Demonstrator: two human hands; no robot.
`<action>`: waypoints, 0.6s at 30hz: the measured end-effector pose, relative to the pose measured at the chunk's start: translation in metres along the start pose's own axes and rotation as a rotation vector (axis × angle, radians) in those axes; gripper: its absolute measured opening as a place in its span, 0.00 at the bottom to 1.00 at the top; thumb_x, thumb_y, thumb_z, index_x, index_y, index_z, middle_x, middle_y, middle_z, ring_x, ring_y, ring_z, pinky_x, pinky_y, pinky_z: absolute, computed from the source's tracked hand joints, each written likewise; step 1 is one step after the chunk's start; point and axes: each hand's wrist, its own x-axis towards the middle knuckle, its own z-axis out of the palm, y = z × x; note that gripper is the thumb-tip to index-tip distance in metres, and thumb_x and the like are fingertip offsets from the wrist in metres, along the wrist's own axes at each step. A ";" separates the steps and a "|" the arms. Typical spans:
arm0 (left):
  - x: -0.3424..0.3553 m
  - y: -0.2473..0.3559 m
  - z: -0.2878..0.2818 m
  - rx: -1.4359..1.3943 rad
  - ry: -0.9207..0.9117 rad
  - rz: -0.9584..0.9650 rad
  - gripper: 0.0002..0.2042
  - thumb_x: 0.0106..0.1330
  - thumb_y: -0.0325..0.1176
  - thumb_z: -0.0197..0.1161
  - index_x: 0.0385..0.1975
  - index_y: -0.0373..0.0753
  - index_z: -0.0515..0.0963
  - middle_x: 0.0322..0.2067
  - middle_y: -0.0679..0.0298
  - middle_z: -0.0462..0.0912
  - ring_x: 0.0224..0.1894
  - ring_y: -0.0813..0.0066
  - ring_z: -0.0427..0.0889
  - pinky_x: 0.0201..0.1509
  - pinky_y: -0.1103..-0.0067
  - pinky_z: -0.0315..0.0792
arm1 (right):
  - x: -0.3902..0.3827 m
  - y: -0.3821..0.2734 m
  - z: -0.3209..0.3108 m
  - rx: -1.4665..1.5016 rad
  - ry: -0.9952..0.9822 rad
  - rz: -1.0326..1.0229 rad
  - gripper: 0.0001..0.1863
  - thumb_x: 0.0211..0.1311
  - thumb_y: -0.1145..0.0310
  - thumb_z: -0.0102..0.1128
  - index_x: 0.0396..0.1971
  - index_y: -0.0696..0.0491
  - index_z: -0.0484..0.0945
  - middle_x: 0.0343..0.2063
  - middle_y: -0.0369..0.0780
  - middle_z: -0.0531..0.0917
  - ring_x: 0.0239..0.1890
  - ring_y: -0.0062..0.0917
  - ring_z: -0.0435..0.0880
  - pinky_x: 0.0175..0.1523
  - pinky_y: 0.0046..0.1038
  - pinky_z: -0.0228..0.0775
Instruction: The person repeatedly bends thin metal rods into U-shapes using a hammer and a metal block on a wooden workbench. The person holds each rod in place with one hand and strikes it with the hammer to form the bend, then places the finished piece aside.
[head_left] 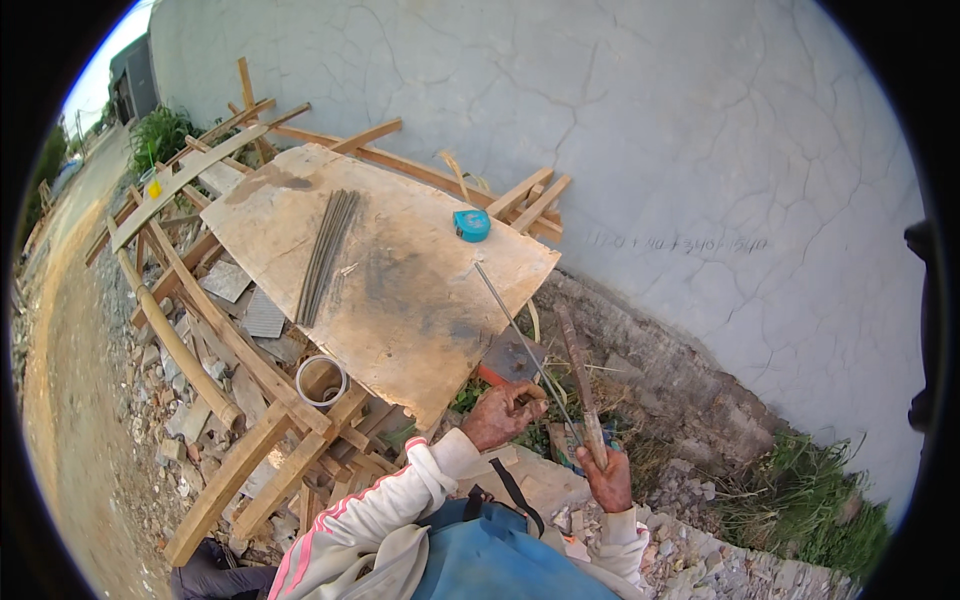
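My left hand (505, 414) is closed, with its fingers curled near a thin metal rod (515, 328); what they hold, if anything, is hidden. The rod's far end rests on the board, and its near end slants down past my left hand toward my right. Wrapped around a long brown bar (580, 377) with a paler lower part is my right hand (608, 480). A red-orange piece (490, 375), too covered to identify, shows just beyond my left hand. On the stained wooden board (420, 345) lie a bundle of several thin metal rods (326, 255) and a teal tape measure (472, 226).
Crossed timber beams (240, 480) surround the board's left side. A white plastic cup or pipe piece (322, 380) stands at its near-left edge. A cracked grey wall (680, 130) rises behind. Rubble (195, 420) and grass (820, 500) cover the ground; a yellow object (153, 188) sits far left.
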 end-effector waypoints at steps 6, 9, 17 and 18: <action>0.004 -0.003 -0.047 -0.085 0.417 0.132 0.15 0.71 0.41 0.63 0.43 0.33 0.81 0.31 0.62 0.83 0.33 0.79 0.78 0.40 0.77 0.74 | 0.026 0.016 -0.027 -0.162 -0.097 -0.055 0.20 0.65 0.55 0.67 0.36 0.61 0.84 0.17 0.38 0.75 0.23 0.22 0.74 0.33 0.33 0.69; 0.002 -0.004 -0.062 0.110 0.547 0.099 0.13 0.69 0.36 0.61 0.42 0.32 0.81 0.33 0.57 0.83 0.35 0.70 0.82 0.41 0.74 0.75 | 0.040 0.021 -0.035 -0.070 -0.178 -0.059 0.19 0.65 0.55 0.67 0.35 0.59 0.84 0.17 0.36 0.75 0.21 0.21 0.73 0.31 0.32 0.68; 0.020 -0.015 -0.070 0.751 0.689 0.232 0.14 0.61 0.30 0.62 0.47 0.35 0.81 0.46 0.51 0.81 0.49 0.50 0.79 0.55 0.63 0.74 | 0.057 0.024 -0.050 -0.127 -0.268 0.027 0.20 0.66 0.54 0.67 0.32 0.61 0.83 0.16 0.33 0.73 0.21 0.17 0.69 0.28 0.30 0.65; 0.024 -0.017 -0.071 0.792 0.698 0.259 0.14 0.60 0.30 0.62 0.46 0.35 0.81 0.47 0.51 0.80 0.51 0.50 0.78 0.57 0.63 0.73 | 0.056 0.025 -0.050 -0.138 -0.270 0.022 0.21 0.65 0.54 0.67 0.32 0.61 0.83 0.16 0.33 0.73 0.21 0.17 0.69 0.28 0.31 0.65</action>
